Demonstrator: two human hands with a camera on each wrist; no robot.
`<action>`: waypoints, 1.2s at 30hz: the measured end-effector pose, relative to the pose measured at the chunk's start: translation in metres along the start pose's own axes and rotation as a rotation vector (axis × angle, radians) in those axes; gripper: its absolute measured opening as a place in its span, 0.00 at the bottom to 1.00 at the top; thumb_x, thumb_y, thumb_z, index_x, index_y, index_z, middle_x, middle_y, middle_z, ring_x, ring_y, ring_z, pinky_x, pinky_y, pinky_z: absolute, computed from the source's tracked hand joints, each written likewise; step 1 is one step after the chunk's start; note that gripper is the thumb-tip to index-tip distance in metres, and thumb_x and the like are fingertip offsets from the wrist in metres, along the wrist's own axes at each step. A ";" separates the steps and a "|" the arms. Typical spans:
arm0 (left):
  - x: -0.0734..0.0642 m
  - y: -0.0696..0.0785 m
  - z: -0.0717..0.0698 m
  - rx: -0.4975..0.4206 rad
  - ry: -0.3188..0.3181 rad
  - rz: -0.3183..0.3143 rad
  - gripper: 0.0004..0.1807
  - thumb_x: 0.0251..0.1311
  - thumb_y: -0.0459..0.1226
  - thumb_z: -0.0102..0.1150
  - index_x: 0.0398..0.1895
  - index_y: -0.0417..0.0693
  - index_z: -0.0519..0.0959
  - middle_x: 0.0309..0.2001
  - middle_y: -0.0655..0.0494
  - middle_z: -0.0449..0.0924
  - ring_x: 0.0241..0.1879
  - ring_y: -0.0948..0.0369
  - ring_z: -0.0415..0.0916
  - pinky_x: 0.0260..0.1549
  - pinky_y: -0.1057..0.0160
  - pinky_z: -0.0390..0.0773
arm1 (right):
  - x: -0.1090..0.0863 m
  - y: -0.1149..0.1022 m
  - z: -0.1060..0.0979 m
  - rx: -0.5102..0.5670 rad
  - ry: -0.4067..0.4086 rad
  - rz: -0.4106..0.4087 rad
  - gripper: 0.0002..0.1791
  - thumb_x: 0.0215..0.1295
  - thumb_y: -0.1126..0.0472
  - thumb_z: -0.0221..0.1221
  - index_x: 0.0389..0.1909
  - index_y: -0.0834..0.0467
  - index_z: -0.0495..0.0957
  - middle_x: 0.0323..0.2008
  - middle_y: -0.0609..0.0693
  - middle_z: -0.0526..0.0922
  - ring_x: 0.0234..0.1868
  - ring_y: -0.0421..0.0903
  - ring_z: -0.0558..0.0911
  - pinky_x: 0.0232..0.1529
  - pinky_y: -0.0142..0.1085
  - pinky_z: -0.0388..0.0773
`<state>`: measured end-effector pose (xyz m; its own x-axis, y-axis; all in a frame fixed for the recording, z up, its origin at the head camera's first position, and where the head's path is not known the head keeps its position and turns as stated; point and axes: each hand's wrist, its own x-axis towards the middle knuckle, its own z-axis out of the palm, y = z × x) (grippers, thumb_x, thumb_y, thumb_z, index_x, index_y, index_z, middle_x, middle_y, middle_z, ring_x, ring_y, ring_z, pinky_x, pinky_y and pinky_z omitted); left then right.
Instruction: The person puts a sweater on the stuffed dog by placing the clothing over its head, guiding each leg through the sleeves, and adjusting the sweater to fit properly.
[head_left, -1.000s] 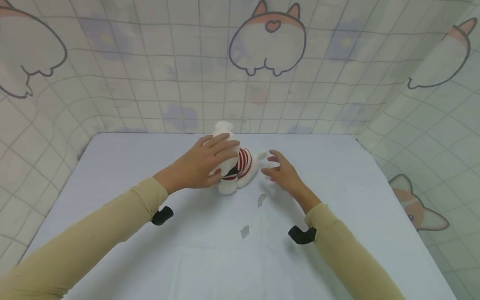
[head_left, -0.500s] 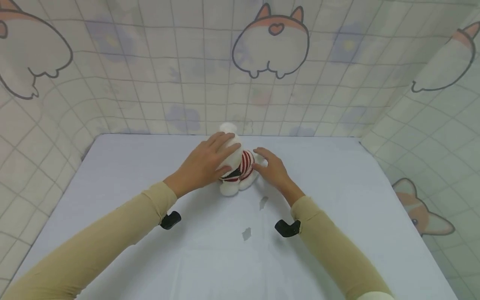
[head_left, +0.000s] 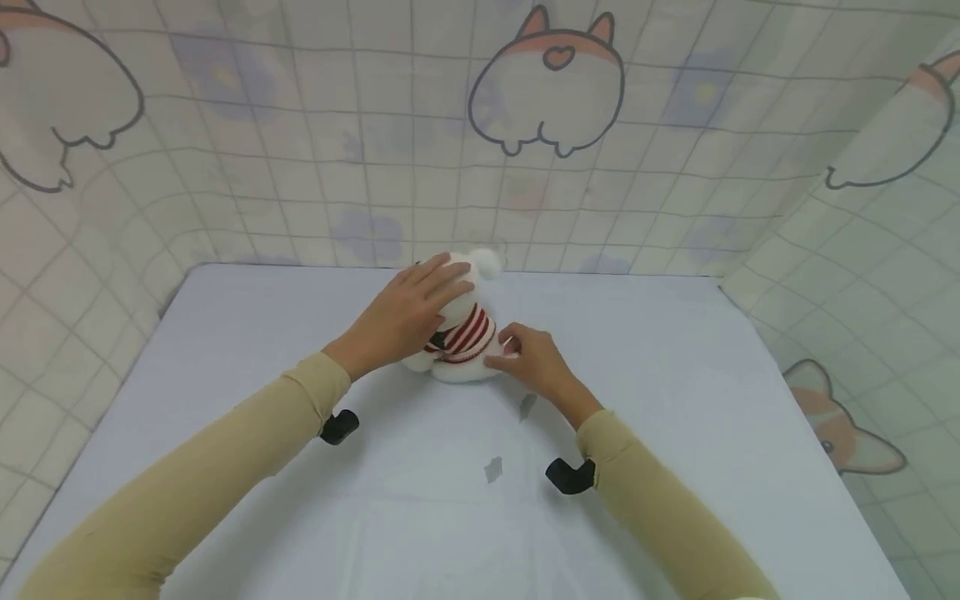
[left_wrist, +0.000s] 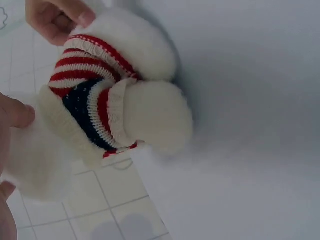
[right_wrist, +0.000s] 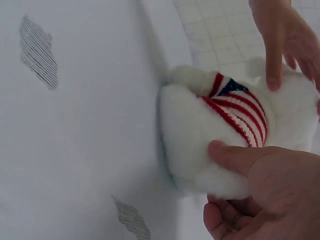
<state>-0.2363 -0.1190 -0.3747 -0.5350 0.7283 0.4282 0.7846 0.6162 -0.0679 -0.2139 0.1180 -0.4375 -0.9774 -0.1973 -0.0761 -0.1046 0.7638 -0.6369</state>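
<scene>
A white plush toy [head_left: 470, 333] in a knitted sweater with red and white stripes and a dark blue starred part sits near the back of the table. My left hand [head_left: 408, 312] grips its white head from the left, fingers spread over the top and hiding much of it. At the toy's right side my right hand [head_left: 531, 358] pinches the lower white body between thumb and curled fingers. The right wrist view shows that thumb [right_wrist: 232, 155] pressed into the fur below the sweater hem. A rounded white limb [left_wrist: 157, 115] pokes out of the cuff in the left wrist view.
The white-covered table [head_left: 420, 517] carries two grey hatched patches, one [head_left: 492, 469] in front of the toy and another [head_left: 528, 406] by the right wrist. A tiled curtain [head_left: 300, 167] with corgi drawings encloses the back and sides, close behind the toy.
My right hand has come in from the right and taken hold of the lower body. The toy has turned, its lower end swinging toward the front and a round white part now showing at upper right.
</scene>
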 end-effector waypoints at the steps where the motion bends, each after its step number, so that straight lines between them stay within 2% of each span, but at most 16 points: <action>1: 0.000 -0.001 0.001 -0.005 0.006 -0.001 0.36 0.55 0.31 0.66 0.67 0.49 0.65 0.72 0.49 0.61 0.73 0.48 0.55 0.68 0.49 0.64 | -0.003 -0.001 0.003 0.026 -0.003 -0.007 0.22 0.58 0.50 0.67 0.48 0.58 0.76 0.36 0.51 0.81 0.35 0.44 0.76 0.37 0.35 0.75; 5: 0.001 -0.001 0.005 -0.004 0.037 -0.044 0.41 0.53 0.31 0.68 0.70 0.49 0.61 0.73 0.45 0.58 0.73 0.45 0.55 0.67 0.48 0.65 | -0.018 -0.006 0.014 0.097 0.010 -0.010 0.19 0.57 0.55 0.68 0.45 0.58 0.75 0.31 0.49 0.79 0.30 0.42 0.74 0.32 0.31 0.72; 10: 0.003 0.006 0.012 0.071 0.096 -0.166 0.40 0.54 0.32 0.68 0.70 0.51 0.62 0.70 0.39 0.60 0.65 0.42 0.65 0.50 0.46 0.79 | -0.035 -0.019 0.030 0.127 0.022 -0.104 0.16 0.56 0.59 0.69 0.40 0.57 0.73 0.30 0.48 0.77 0.30 0.41 0.73 0.33 0.31 0.72; 13: 0.005 0.010 0.015 0.062 0.135 -0.198 0.35 0.57 0.29 0.62 0.69 0.51 0.64 0.68 0.37 0.62 0.61 0.43 0.68 0.43 0.48 0.82 | -0.040 -0.028 0.038 0.134 0.005 -0.169 0.15 0.58 0.60 0.68 0.39 0.56 0.72 0.31 0.48 0.77 0.32 0.41 0.73 0.34 0.30 0.72; 15: 0.007 0.011 0.017 0.030 0.150 -0.197 0.33 0.59 0.27 0.57 0.69 0.52 0.65 0.68 0.37 0.62 0.63 0.43 0.67 0.42 0.49 0.83 | -0.042 -0.033 0.042 0.139 -0.007 -0.187 0.14 0.58 0.60 0.67 0.39 0.56 0.72 0.31 0.48 0.77 0.32 0.41 0.73 0.34 0.30 0.72; 18: 0.009 0.011 0.021 -0.017 0.141 -0.206 0.34 0.60 0.25 0.54 0.70 0.52 0.63 0.69 0.38 0.59 0.67 0.44 0.64 0.43 0.50 0.83 | -0.043 -0.039 0.044 0.144 -0.022 -0.189 0.14 0.59 0.59 0.67 0.40 0.55 0.72 0.31 0.47 0.76 0.32 0.40 0.72 0.34 0.29 0.71; 22: 0.007 0.009 0.025 -0.046 0.114 -0.257 0.39 0.56 0.28 0.55 0.73 0.51 0.57 0.72 0.38 0.55 0.69 0.44 0.61 0.45 0.50 0.82 | -0.044 -0.042 0.039 0.163 -0.023 -0.177 0.12 0.62 0.54 0.64 0.41 0.54 0.74 0.31 0.46 0.77 0.32 0.40 0.74 0.33 0.28 0.73; 25: 0.002 0.008 0.025 -0.064 0.130 -0.303 0.42 0.55 0.33 0.58 0.74 0.49 0.54 0.73 0.39 0.52 0.69 0.44 0.60 0.50 0.50 0.80 | -0.042 -0.040 0.031 0.170 0.021 -0.174 0.11 0.64 0.51 0.62 0.39 0.54 0.76 0.31 0.46 0.80 0.33 0.40 0.76 0.34 0.29 0.75; 27: -0.002 0.009 0.023 -0.063 0.163 -0.333 0.42 0.55 0.37 0.60 0.74 0.47 0.54 0.72 0.39 0.53 0.65 0.45 0.64 0.50 0.49 0.79 | -0.039 -0.037 0.025 0.157 0.072 -0.179 0.10 0.65 0.51 0.61 0.38 0.54 0.78 0.33 0.46 0.81 0.33 0.40 0.78 0.35 0.30 0.76; 29: -0.009 0.010 0.021 -0.074 0.209 -0.362 0.39 0.56 0.38 0.61 0.71 0.44 0.56 0.69 0.40 0.58 0.61 0.46 0.68 0.48 0.50 0.79 | -0.036 -0.032 0.020 0.136 0.133 -0.201 0.09 0.65 0.54 0.62 0.39 0.55 0.78 0.34 0.47 0.82 0.34 0.42 0.79 0.36 0.32 0.77; 32: -0.019 0.012 0.020 -0.109 0.256 -0.407 0.30 0.56 0.37 0.61 0.61 0.40 0.63 0.60 0.41 0.65 0.50 0.49 0.73 0.40 0.53 0.80 | -0.028 -0.023 0.014 0.083 0.193 -0.234 0.08 0.63 0.60 0.63 0.42 0.57 0.78 0.39 0.50 0.81 0.39 0.46 0.81 0.39 0.35 0.79; 34: -0.026 0.014 0.021 -0.156 0.251 -0.427 0.23 0.56 0.36 0.60 0.54 0.39 0.67 0.54 0.43 0.69 0.44 0.51 0.73 0.36 0.55 0.80 | -0.023 -0.018 0.011 0.057 0.210 -0.259 0.11 0.61 0.64 0.64 0.44 0.57 0.78 0.43 0.51 0.80 0.44 0.50 0.81 0.41 0.38 0.80; 36: -0.033 0.017 0.024 -0.193 0.215 -0.428 0.17 0.56 0.34 0.60 0.48 0.40 0.70 0.48 0.45 0.73 0.40 0.53 0.74 0.33 0.57 0.79 | -0.019 -0.016 0.009 0.027 0.201 -0.279 0.13 0.60 0.65 0.65 0.45 0.57 0.78 0.47 0.52 0.80 0.48 0.51 0.80 0.43 0.39 0.80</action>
<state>-0.2129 -0.1252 -0.4112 -0.7598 0.3326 0.5587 0.5643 0.7641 0.3126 -0.1922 0.1041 -0.4332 -0.9287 -0.2691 0.2553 -0.3709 0.6802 -0.6323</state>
